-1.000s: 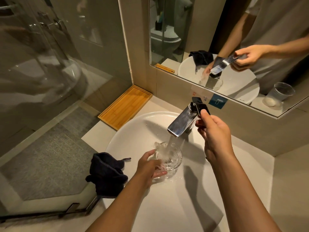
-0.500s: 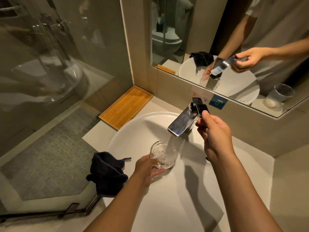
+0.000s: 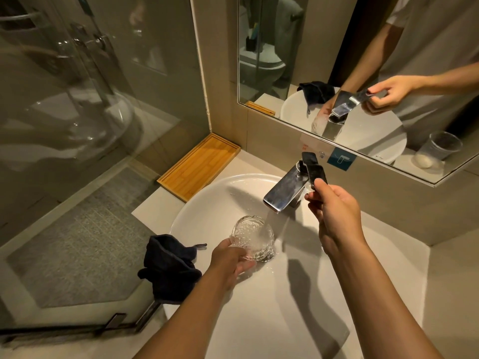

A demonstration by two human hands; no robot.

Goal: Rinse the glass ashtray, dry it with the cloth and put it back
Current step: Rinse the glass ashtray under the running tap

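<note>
A person stands at a white basin [image 3: 197, 203], both bare forearms reaching forward over it. The left hand [image 3: 230, 257] is low in the bowl, fingers curled round the near edge of the glass ashtray [image 3: 252, 238], gripping it and tipping it on its side under the tap. Water runs from the chrome spout [image 3: 283, 190] straight onto the ashtray. The right hand [image 3: 334, 213] is raised higher, wrist bent slightly, with thumb and fingertips pinching the end of the dark tap lever [image 3: 312, 168].

A dark cloth [image 3: 167, 266] lies bunched on the basin's left rim, just beside the left wrist. A wooden tray [image 3: 199, 165] sits on the counter in the back left corner, against the wall.

On the wall behind the tap, under the mirror [image 3: 363, 60], are two small stickers: a blue one [image 3: 340, 159] with a white tap symbol, and a pale one with red markings too small to read.
</note>
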